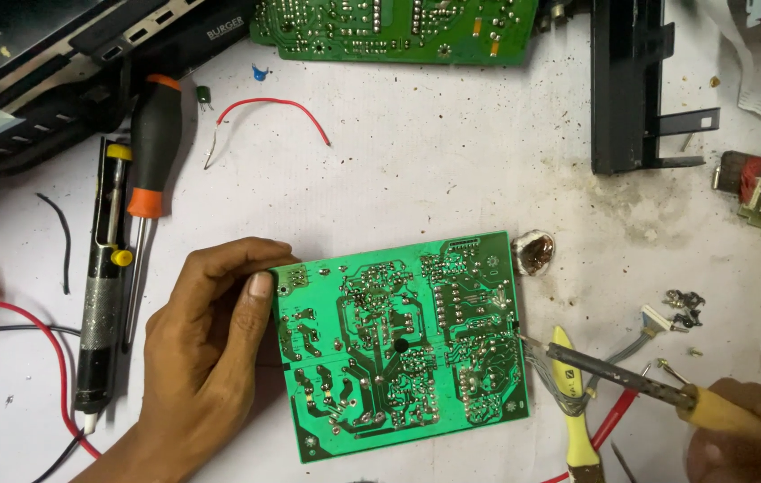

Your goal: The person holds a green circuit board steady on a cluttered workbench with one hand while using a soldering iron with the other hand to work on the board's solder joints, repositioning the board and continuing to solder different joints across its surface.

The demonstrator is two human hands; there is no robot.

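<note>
A green circuit board [398, 344] lies solder side up on the white work surface. My left hand [206, 344] grips its left edge, thumb on the board's upper left corner. My right hand [752, 429], at the lower right corner of the view, holds a soldering iron [631, 380] with a yellow handle. The iron's tip touches the board's right edge. A bundle of grey wires [555, 385] runs off the board's right side under the iron.
A desoldering pump [101, 277] and an orange-black screwdriver [150, 170] lie at the left. A second green board [398, 31] sits at the top. A red wire [273, 107], black plastic frame [622, 85], solder-tip cleaner [534, 252], yellow-handled tool [577, 420] and small parts [683, 304] lie around.
</note>
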